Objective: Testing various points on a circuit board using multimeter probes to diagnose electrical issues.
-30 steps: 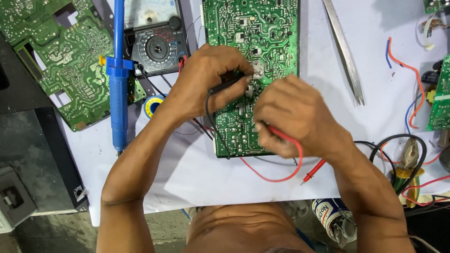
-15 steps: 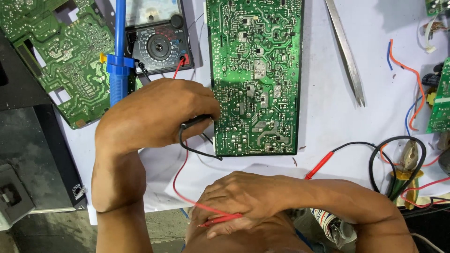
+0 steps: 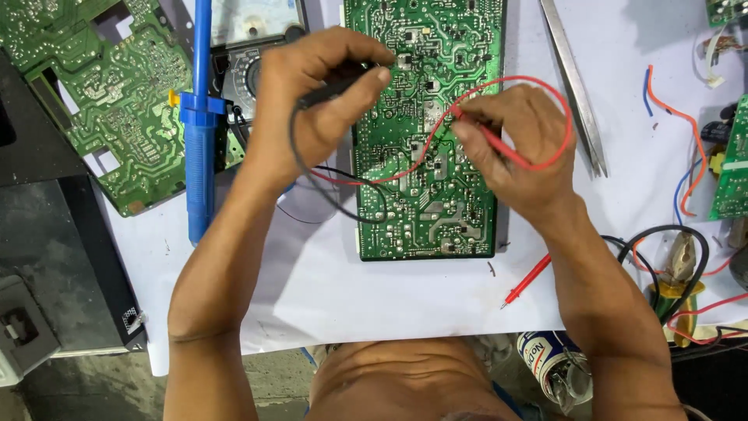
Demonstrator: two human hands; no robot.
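Observation:
A green circuit board [image 3: 425, 195] lies solder side up on white paper in the middle. My left hand [image 3: 312, 101] pinches a black meter probe [image 3: 335, 84], its tip at the board's upper left part. My right hand [image 3: 518, 148] grips a red meter probe [image 3: 499, 144] whose tip touches the board near its centre right. A red lead [image 3: 538, 86] loops over my right hand. A black lead [image 3: 327, 199] curls under my left hand onto the board. An analogue meter [image 3: 249, 47] sits behind my left hand.
A blue desoldering pump [image 3: 201, 125] lies left of the meter. A second green board [image 3: 101, 93] is at the far left. Steel tweezers [image 3: 576, 86] lie right of the board. A loose red probe [image 3: 526, 281], tangled wires [image 3: 678, 257] and another board [image 3: 732, 164] sit at the right. A black case [image 3: 54, 265] is lower left.
My right hand came up from near my body to the board with the red probe. My left hand shifted up and right, bringing the black probe onto the board's upper left.

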